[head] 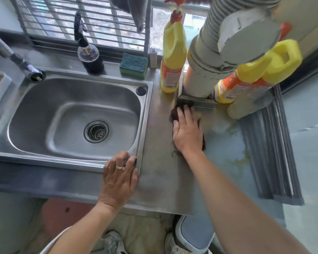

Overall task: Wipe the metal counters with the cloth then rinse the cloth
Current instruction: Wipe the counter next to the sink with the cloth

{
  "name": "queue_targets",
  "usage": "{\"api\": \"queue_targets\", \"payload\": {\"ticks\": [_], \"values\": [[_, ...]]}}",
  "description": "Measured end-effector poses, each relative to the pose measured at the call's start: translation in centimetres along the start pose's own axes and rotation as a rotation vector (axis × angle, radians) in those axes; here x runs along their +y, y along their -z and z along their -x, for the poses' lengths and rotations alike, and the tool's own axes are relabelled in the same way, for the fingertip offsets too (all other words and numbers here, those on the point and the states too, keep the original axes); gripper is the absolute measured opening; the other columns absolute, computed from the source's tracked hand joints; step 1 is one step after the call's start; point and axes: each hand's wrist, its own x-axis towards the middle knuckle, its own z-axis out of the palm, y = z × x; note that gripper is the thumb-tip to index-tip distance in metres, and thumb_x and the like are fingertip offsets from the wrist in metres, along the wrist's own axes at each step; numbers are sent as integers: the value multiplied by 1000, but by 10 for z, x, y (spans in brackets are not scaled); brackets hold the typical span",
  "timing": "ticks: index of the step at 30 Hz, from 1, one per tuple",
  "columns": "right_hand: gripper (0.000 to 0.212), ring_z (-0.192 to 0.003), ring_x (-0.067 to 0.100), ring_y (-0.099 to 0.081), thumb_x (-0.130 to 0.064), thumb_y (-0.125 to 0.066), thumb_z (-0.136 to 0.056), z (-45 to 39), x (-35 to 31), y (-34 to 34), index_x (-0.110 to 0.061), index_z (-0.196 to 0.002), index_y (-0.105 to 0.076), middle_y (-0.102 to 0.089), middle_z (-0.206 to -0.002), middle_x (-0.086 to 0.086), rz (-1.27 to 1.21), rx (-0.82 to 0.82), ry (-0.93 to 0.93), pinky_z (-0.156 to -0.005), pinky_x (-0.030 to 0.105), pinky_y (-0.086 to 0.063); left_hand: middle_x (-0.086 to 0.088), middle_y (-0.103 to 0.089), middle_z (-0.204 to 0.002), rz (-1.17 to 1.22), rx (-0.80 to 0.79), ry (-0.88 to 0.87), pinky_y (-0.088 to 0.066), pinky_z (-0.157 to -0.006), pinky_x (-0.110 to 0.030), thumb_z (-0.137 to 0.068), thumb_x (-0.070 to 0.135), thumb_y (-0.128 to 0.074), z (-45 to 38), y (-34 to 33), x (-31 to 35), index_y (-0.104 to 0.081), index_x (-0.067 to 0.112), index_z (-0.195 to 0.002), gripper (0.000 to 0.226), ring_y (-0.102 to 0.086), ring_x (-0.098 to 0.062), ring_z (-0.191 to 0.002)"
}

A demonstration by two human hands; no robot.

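My fingers [186, 114] lie straight and close together, pressing the dark brown cloth [174, 114] flat on the metal counter [160, 143].

My right hand [187, 132] covers most of the cloth, which shows at my fingertips and beside my wrist, just in front of the metal base of the grey pipe [202, 70], between the sink [75, 114] and the yellow detergent bottles [173, 57]. My left hand [117, 180], a ring on one finger, rests flat with fingers slightly spread on the sink's front right corner.
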Motion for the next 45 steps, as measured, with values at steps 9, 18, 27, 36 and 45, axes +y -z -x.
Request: {"api": "queue_targets", "payload": {"ticks": [9,18,27,36,45], "values": [[59,-155,32,-21,-36,-22,-106,25,116,33,-12,-159,-31,-29,-166,12,75,45,-190,-128,47,-11,-15,-55,-122,-66,28,12,-38,-99,-51,-98,32,-41,-2,7,9,-65,11,-119,39,-52,-39,-113],[60,-154,35,-23,-36,-23,-105,60,161,47,-9,-157,-34,-30,-165,15,64,73,-248,-128,50,-13,-18,-53,-124,-80,14,129,-36,-99,-51,-99,35,-37,5,7,21,-64,10,-127,46,-49,-39,-114],[61,-155,32,-21,-38,-22,-105,72,174,50,-12,-159,-32,-28,-166,13,86,56,-232,-128,48,-15,-16,-52,-127,-73,64,211,-32,-104,-51,-97,37,-38,10,-3,38,-60,6,-132,51,-47,-38,-118],[58,-155,34,-20,-32,-31,-104,129,122,35,-6,-156,-37,-30,-165,14,-36,175,-368,-125,52,-22,-16,-52,-123,-82,47,203,-32,-101,-51,-97,37,-39,8,-4,39,-56,8,-131,48,-46,-36,-113],[59,-157,29,-16,-30,-45,-102,139,-24,-5,-14,-158,-36,-27,-168,7,-105,102,-128,-126,45,-18,-14,-54,-121,-76,56,180,-33,-101,-49,-96,34,-42,7,-2,39,-56,9,-130,45,-47,-34,-110]]}}
